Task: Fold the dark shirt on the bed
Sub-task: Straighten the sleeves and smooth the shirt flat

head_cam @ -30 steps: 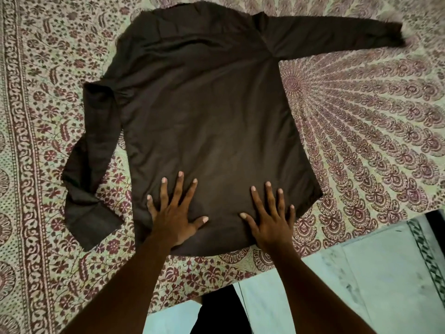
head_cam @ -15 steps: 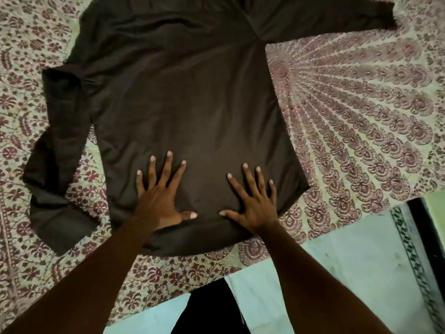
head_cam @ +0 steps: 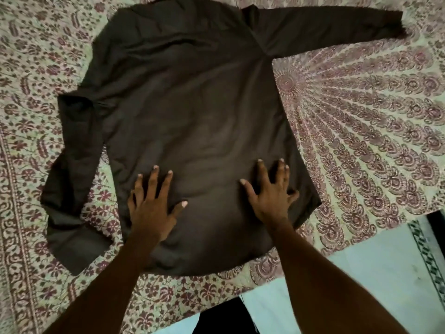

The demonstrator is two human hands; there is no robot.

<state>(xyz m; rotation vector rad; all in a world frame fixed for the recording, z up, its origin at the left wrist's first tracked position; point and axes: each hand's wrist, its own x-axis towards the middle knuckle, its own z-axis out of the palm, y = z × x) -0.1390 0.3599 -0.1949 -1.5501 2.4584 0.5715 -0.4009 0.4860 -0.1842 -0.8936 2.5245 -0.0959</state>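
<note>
Since a moment ago, the right hand [head_cam: 271, 197] is sliding outward toward the hem's right corner, fingers now slightly curled instead of flat. Both hands are pressing the dark shirt [head_cam: 192, 121], which is lying spread back-up on the patterned bedspread [head_cam: 373, 116]; the left hand [head_cam: 150, 208] is resting palm-down, fingers splayed wide, gripping nothing. Smoothing appears to be the step underway. Next, a sleeve [head_cam: 320, 32] likely needs folding inward.
</note>
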